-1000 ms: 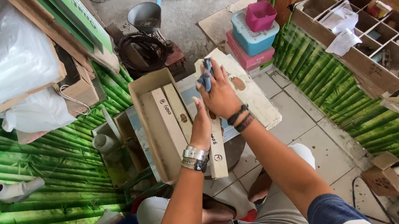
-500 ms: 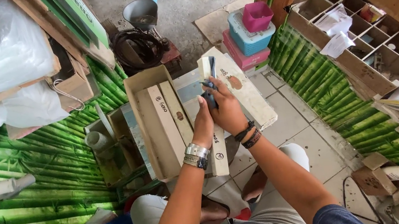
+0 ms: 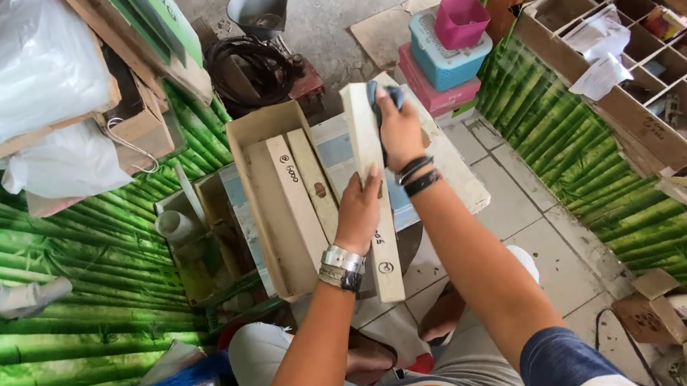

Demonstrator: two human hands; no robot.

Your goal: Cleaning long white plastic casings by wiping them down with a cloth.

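The right fingers [image 3: 394, 119] are clenched on a blue pad [image 3: 381, 94], pressed against the upper end of a pale slat [image 3: 374, 189]. A second ago the pad sat lower on the slat; it has since slid up toward the top edge, so the rubbing stroke appears to have reached that end. The right hand [image 3: 400, 133] wears dark bands at the wrist.

The left fingers [image 3: 364, 192] are clenched round the slat's middle, steadying it on edge. The left hand [image 3: 357, 216], with a metal watch [image 3: 342, 267] below it, has barely shifted since then. The slat now stands more upright and closer to the camera than before, its lower end hanging over the knees.

Just left of the slat lies an open box [image 3: 251, 143] with two more slats [image 3: 294, 191] resting in it, unmoved. Behind the slat, a flat white board [image 3: 458, 177] lies on the tiled floor. Beyond the slat's top stand stacked plastic tubs [image 3: 449, 53], pink on blue. Right of the slat, well apart, is a wooden pigeonhole shelf [image 3: 660, 86]. Judging from the pad's travel, the wiping of this face seems well along.
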